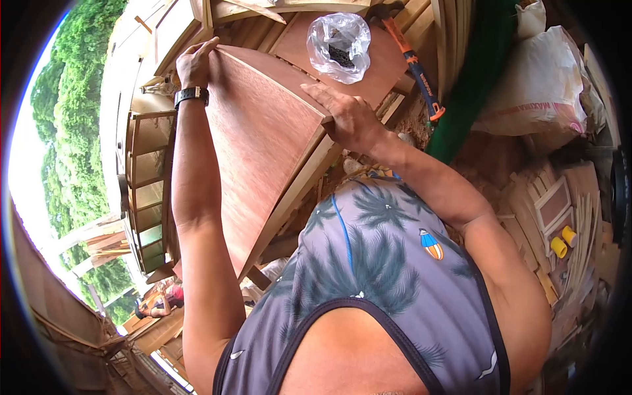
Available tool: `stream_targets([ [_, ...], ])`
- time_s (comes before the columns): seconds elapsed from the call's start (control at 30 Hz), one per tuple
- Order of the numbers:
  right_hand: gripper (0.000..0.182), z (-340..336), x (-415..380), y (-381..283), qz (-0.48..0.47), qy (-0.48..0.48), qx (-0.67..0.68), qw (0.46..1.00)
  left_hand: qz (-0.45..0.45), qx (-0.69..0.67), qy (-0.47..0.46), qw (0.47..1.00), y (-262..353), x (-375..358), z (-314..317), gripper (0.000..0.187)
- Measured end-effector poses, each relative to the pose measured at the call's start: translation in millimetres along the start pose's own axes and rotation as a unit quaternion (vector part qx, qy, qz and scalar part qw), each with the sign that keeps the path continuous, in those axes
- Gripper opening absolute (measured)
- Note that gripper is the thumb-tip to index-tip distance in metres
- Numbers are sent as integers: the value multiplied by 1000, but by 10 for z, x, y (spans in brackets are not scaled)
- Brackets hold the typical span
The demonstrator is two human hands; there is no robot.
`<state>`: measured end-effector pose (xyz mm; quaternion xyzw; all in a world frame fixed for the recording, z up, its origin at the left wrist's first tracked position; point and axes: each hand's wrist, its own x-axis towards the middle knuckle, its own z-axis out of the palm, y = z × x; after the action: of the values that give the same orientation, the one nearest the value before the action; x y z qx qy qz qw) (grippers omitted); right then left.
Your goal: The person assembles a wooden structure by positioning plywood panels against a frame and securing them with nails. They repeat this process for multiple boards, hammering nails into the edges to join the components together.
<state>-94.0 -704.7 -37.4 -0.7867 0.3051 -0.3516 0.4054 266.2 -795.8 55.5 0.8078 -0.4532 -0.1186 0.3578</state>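
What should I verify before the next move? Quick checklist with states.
1. Left hand at the panel: ok, at its far left corner.
2. Right hand at the panel: ok, at its right corner.
3. Panel seated on the wooden strip along its right edge: cannot tell.
4. Hammer off the panel: ok, lies beyond the right hand.
5. Clear plastic bag off the panel: ok, beside the hammer.
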Motion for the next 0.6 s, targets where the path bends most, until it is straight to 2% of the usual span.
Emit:
stream_targets([
  [0.4,59,-4,14,40,-27,10,-4,1000,9,17,37,999,-38,11,50,39],
  [0.5,60,21,9,53,-26,4,-12,1000,45,64,56,995,-113,71,56,44],
  [0.6,61,31,5,53,-21,-2,-14,1000,43,89,59,993,-111,73,54,43],
])
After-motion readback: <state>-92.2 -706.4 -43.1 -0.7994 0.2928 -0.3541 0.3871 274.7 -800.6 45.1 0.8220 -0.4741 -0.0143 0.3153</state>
